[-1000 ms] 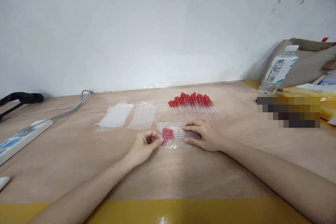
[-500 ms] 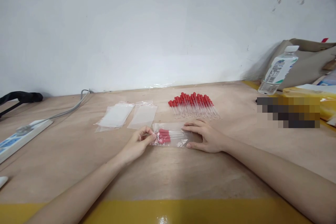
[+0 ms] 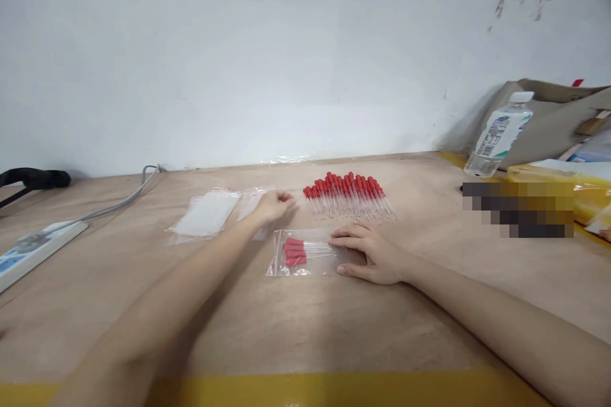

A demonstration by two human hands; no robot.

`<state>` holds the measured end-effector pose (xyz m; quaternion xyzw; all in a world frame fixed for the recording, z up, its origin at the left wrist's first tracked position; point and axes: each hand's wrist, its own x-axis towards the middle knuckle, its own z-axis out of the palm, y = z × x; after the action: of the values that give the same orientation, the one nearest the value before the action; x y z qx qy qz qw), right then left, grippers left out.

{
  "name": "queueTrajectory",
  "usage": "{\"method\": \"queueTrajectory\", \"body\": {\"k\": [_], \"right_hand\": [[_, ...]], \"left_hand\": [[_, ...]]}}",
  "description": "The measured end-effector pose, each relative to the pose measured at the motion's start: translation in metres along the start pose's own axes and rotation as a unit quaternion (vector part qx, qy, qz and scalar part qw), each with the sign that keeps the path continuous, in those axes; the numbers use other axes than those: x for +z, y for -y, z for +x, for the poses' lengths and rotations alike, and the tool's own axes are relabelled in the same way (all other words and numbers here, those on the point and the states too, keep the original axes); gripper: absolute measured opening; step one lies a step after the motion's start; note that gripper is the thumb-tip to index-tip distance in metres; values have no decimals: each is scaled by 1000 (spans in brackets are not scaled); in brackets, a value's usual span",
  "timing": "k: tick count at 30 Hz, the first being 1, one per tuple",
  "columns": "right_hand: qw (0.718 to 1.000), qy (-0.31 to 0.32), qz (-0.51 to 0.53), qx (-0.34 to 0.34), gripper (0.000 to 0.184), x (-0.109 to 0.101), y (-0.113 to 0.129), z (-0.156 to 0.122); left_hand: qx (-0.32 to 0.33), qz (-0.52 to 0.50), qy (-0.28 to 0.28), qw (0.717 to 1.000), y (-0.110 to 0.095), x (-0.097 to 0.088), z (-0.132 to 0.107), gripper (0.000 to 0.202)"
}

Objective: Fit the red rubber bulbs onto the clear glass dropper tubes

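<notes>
A clear zip bag (image 3: 317, 267) lies flat on the table with several red-bulbed plastic droppers (image 3: 294, 252) inside, their bulbs toward its left end. My right hand (image 3: 377, 253) rests on the bag's right end, thumb and fingers apart, pressing rather than gripping. Above the bag, my left hand (image 3: 274, 206) reaches over some flat zip bags (image 3: 249, 205), partly covering them. Its fingers are loosely bent and apart, with nothing visible in them. Just right of those fingertips sits a pile of loose red-bulbed droppers (image 3: 351, 194), stems pointing toward me.
Another stack of zip bags (image 3: 206, 213) lies at left. Farther left are a power strip (image 3: 42, 251) with a grey cable and a black object (image 3: 35, 178). A water bottle (image 3: 499, 133), a grey bag (image 3: 548, 114) and yellow packaging (image 3: 544, 173) stand at right.
My left hand has let go of the filled bag's left end and moved up and slightly right toward the loose droppers. My right hand stays on the bag.
</notes>
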<state>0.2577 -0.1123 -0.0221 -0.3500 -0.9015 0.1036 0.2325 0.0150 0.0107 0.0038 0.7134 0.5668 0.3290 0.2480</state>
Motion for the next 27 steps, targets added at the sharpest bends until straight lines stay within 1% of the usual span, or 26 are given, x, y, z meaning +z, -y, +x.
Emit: {"method": "queueTrajectory", "body": {"k": [3,6,8,10,12,14,17,20,22,23,24,25,26,27], "right_hand": [[1000,1,1,0,51,0,0,0],[1000,1,1,2,51,1,-1,0],[1000,4,2,2,51,1,-2,1],[1000,5,3,1,51,1,-2,1],[1000,1,2,-1,51,2,-2,1],[1000,-3,2,-2,50,2,-2,1],[1000,-5,1,-7,49,2,-2,1],[1000,-2,1,-6,50,2,-3,0],[1000,1,1,-2,49,2,-3,0],[1000,1,1,-1,49,2,-3,0],[1000,1,0,0,49,2,-2,-1],[1000,0,0,0,49,2,-2,-1],[1000,0,-1,0,49,2,-2,-1],[1000,0,-2,0,49,2,-2,-1]], "left_hand": [[-24,-2,-17,1000,-6,26,36,29],[-63,-1,-34,997,-10,42,59,36],[-81,-5,-30,996,-12,48,67,38],[-96,-17,-13,995,-14,50,71,35],[-106,-38,6,994,-17,50,73,31],[-108,-68,10,992,-20,47,71,27],[-84,-127,-25,988,-25,33,57,17],[-36,-188,-89,978,-23,6,25,17],[-6,-224,-138,965,-14,-17,-4,22],[17,-277,-173,945,-8,-28,-20,23],[28,-312,-188,931,-1,-38,-35,24],[22,-331,-192,923,6,-46,-50,25],[3,-338,-189,922,14,-53,-63,26],[-17,-339,-197,920,20,-58,-75,26]]}}
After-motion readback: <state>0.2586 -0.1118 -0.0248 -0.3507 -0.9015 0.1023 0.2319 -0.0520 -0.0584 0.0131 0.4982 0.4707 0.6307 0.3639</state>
